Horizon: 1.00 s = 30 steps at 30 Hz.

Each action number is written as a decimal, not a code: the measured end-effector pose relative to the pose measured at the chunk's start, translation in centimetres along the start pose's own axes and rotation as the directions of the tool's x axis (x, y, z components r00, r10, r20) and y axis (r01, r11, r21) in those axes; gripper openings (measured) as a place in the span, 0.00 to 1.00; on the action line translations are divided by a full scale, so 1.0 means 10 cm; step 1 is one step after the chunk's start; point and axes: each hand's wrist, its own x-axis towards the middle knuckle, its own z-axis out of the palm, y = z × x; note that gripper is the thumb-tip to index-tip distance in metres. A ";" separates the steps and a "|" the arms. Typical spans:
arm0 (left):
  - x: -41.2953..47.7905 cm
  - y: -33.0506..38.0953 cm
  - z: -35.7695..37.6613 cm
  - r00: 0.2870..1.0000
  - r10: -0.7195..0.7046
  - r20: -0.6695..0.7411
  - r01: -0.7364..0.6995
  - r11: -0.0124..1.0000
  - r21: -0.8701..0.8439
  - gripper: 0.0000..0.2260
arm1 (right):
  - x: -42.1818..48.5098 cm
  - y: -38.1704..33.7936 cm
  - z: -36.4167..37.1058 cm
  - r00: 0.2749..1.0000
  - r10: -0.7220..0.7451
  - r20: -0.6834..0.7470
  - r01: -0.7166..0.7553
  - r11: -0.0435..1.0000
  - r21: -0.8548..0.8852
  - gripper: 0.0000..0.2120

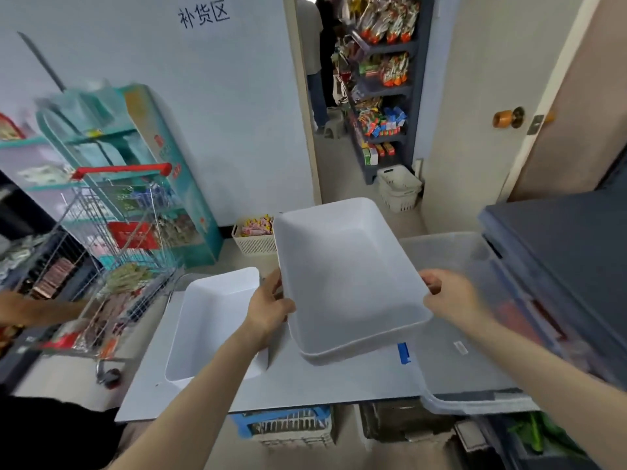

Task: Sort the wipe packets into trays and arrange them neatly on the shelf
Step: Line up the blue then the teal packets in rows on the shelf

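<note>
Held up off the table (pixel 339 379) in both hands: a white tray (pixel 346 266), rectangular, tilted, far end raised, open side toward the camera. Left hand (pixel 271 308) clamped on the tray's left long rim, thumb up along the edge, fingers hidden beneath. Right hand (pixel 451 295) curled round the rim at the near right corner, somewhat blurred, fingers close together.

Flat on the left part of the table, just beside the left forearm: a second white tray (pixel 210 320), open side up. To the right, partly behind the held tray: a clear bin (pixel 468 252), with blurred reddish shapes behind its wall, too smeared to name. Just beside the held tray's near corner, a blue clip (pixel 403 352); further right on the pale surface, a small white label (pixel 460 347), unreadable. Wipe packets: not to be picked out with any certainty.

Handwritten in dark strokes high on the pale wall: 补货区 (pixel 203 15). Below, a teal display stand (pixel 146 130) with printed panels too blurred to read, and in front of it a wire shopping cart (pixel 129 212) with a red handle, packed with goods. On the floor against the wall, a cream basket (pixel 254 244) of pink and yellow packets. Through the doorway, a grey shelf unit (pixel 383 86) loaded with bright snack bags, print illegible, and a white basket (pixel 398 188) at its foot. At the left edge, another person's forearm (pixel 37 310)
</note>
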 end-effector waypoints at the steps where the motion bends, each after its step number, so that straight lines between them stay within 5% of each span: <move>1: 0.09 -0.07 -0.10 1.000 -0.019 0.021 0.019 1.000 0.015 0.32 | 0.01 0.00 0.14 1.000 0.015 0.008 -0.015 1.000 0.004 0.18; 13: 1.17 -0.76 -0.66 0.965 -0.185 0.186 0.122 0.944 0.307 0.31 | 0.12 0.00 1.43 0.976 0.218 -0.016 -0.217 0.976 0.024 0.20; 21: 1.46 -1.15 -0.50 0.962 -0.219 0.162 0.148 0.919 0.365 0.32 | 0.33 0.16 1.77 0.927 0.375 -0.004 -0.373 0.920 -0.116 0.19; 30: 1.52 -1.39 -0.35 0.951 -0.287 0.115 0.201 0.856 0.476 0.26 | 0.45 0.33 2.04 0.919 0.391 0.044 -0.377 0.908 -0.184 0.14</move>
